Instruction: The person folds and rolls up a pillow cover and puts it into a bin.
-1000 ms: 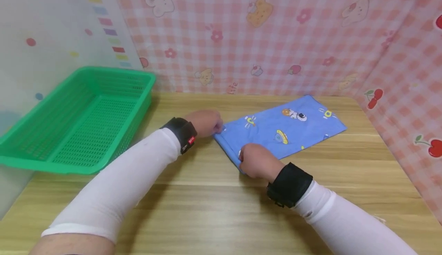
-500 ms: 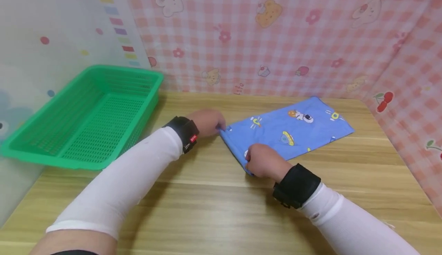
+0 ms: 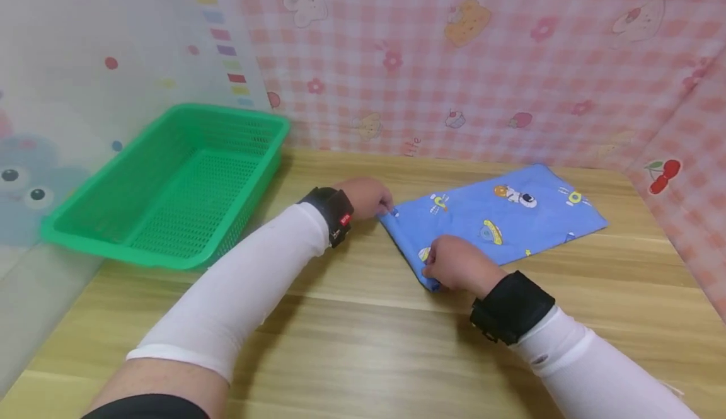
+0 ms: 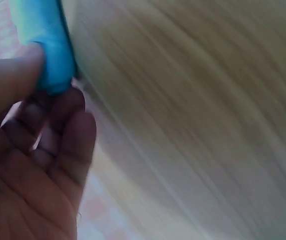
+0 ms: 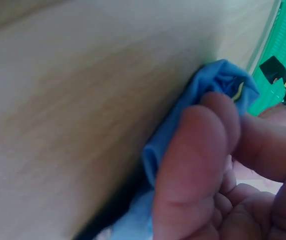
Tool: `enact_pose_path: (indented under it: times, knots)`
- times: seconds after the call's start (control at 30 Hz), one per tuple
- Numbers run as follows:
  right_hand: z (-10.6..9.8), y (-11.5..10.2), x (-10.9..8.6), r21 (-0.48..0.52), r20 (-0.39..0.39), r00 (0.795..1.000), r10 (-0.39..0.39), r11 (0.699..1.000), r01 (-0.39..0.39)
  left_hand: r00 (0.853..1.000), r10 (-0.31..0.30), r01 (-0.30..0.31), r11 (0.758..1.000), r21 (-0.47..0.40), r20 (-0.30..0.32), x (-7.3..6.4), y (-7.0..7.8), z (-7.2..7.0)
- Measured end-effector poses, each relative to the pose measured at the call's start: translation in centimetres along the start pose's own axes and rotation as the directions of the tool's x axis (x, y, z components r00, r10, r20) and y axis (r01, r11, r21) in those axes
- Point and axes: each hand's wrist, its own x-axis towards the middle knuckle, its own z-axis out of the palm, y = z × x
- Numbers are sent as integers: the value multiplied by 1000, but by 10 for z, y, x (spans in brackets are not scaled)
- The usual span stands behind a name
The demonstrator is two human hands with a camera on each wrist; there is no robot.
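A blue cloth (image 3: 513,217) printed with astronauts and other cartoon figures lies flat on the table. Its left end is turned over into a thick rolled edge. At the far corner of that edge, my left hand (image 3: 365,197) pinches the cloth; in the left wrist view the thumb lies on the blue roll (image 4: 52,60) with fingertips beneath. My right hand (image 3: 462,264) grips the near corner between thumb and fingers. Seen from the right wrist, the bunched roll end (image 5: 223,82) sticks out past the fingertips. The underside of the roll is hidden.
A green plastic basket (image 3: 249,227) with perforated walls stands at the left, beyond my left forearm. Behind the wooden table (image 3: 351,343) rises a pink checked wall (image 3: 340,41), and another wall (image 3: 697,198) bounds the right side.
The head view has turned left, so everything appears farther right. Both hands keep their hold on the rolled edge, with only slight finger movement.
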Motion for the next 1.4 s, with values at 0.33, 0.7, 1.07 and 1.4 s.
enact_pose_path:
  times: [0.33,0.7,1.07,1.4]
  knots:
    - [5,-5,-10,-108,-81,991,-104,990,95,996,0,5,999,54,-89,5,15,5]
    - [26,-20,-32,-303,-202,952,-231,939,164,984,175,-163,961,223,-33,-5,15,7]
    - [19,-18,-22,-203,-129,977,-169,969,141,988,150,-144,982,122,-42,-12,8,6]
    - [3,0,-10,-3,-21,996,-92,996,92,995,98,-99,994,54,9,-4,5,6]
